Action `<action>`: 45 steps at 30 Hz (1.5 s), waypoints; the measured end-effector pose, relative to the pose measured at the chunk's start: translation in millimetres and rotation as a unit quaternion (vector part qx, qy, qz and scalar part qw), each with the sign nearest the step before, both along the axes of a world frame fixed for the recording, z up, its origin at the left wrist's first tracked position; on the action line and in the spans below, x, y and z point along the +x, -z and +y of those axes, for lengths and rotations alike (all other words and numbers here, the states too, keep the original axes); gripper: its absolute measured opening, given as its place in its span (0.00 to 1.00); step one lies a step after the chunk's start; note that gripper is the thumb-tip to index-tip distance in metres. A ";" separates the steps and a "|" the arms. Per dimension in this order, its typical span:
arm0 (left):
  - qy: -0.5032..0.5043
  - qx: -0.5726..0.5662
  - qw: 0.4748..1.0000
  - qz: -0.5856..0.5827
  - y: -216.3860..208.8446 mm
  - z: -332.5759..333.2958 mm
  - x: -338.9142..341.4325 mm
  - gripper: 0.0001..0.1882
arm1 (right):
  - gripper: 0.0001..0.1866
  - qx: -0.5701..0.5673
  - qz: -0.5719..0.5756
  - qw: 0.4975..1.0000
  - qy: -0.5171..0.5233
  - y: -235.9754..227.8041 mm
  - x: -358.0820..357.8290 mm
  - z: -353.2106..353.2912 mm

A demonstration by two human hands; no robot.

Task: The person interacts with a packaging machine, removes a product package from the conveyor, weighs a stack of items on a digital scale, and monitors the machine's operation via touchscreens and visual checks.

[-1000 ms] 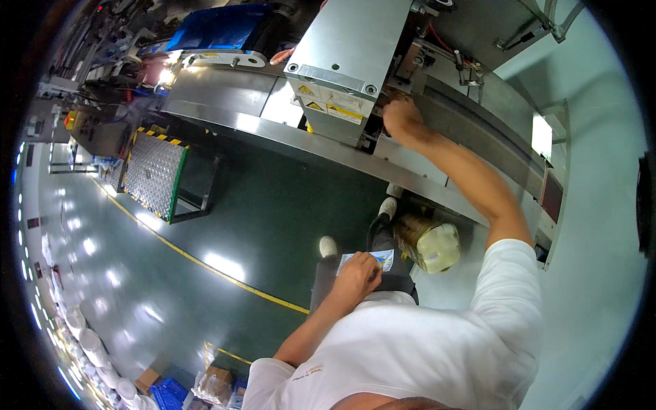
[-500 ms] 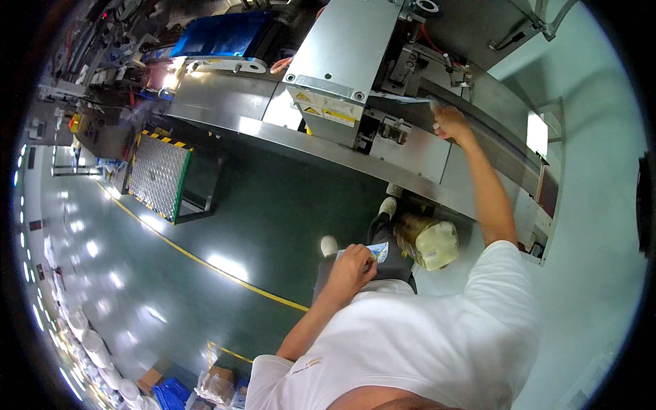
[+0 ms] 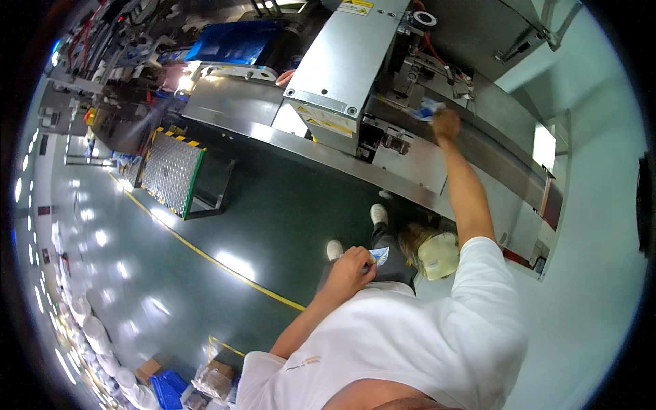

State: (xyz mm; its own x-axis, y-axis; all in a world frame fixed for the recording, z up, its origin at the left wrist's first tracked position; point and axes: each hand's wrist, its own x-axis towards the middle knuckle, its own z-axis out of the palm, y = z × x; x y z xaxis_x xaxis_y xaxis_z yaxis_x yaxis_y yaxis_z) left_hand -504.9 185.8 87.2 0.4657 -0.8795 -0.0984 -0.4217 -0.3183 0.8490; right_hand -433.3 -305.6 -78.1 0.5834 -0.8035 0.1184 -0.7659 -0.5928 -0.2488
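Note:
My right hand (image 3: 446, 126) reaches out over the machine's long grey conveyor channel (image 3: 478, 147), its fingers closed on a small white and blue packet (image 3: 425, 110). The packet is blurred and lies at or just above the channel, beside the metal housing (image 3: 340, 58); whether it touches the channel I cannot tell. My left hand (image 3: 350, 270) is held low in front of my body, closed round another white and blue packet (image 3: 380, 255). Part of that packet sticks out past the fingers; the rest is hidden in the hand.
A steel ledge (image 3: 321, 157) runs along the machine's front. Below it stands a pale yellow-green container (image 3: 438, 256) by my feet. To the left are a metal step platform (image 3: 172, 171) with striped edging and a blue-covered belt (image 3: 236, 41). A blue crate (image 3: 169, 389) lies at the lower left.
My right hand has shifted slightly left along the channel, and its packet now shows a blue and white face instead of a thin edge. My left hand still holds its packet.

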 end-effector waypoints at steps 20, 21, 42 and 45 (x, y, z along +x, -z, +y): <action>-0.334 -0.176 0.926 0.003 -46.8 266.4 109.5 0.07 | 0.17 -0.114 0.309 0.943 0.042 -42.6 -66.6 51.5; -0.370 -0.191 0.909 -0.002 -46.6 306.0 115.7 0.07 | 0.17 -0.093 0.340 0.935 0.041 -53.2 -48.4 80.9; -0.490 -0.098 0.801 -0.330 -50.5 842.6 541.1 0.16 | 0.17 0.675 0.133 0.447 -0.572 -175.4 569.0 1169.2; -0.587 -0.061 0.747 -0.307 -76.3 942.9 585.4 0.26 | 0.15 0.699 0.178 0.336 -0.605 -195.4 651.9 1281.3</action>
